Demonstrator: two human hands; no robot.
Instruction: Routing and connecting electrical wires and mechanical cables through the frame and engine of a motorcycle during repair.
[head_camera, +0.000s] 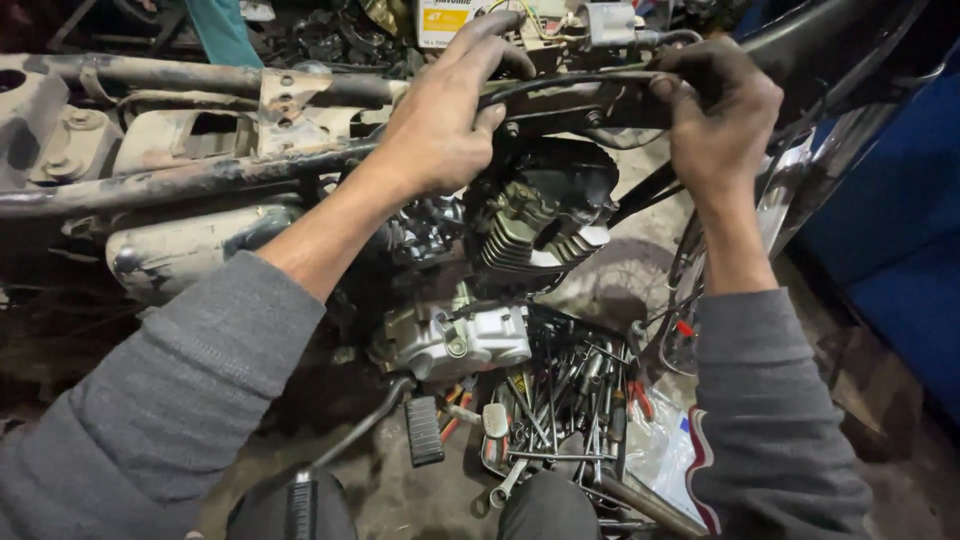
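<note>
Gripping a black cable (560, 84) along the stripped motorcycle frame's top tube (200, 178), my left hand (445, 125) and right hand (722, 110) close around it, pressing it against the tube above the engine (535, 215). Loose tools fill a tray (560, 400) on the floor below.

A grimy, stained concrete floor (400, 490) lies below. A blue panel (890, 250) stands at the right. The light is dim and cool.
</note>
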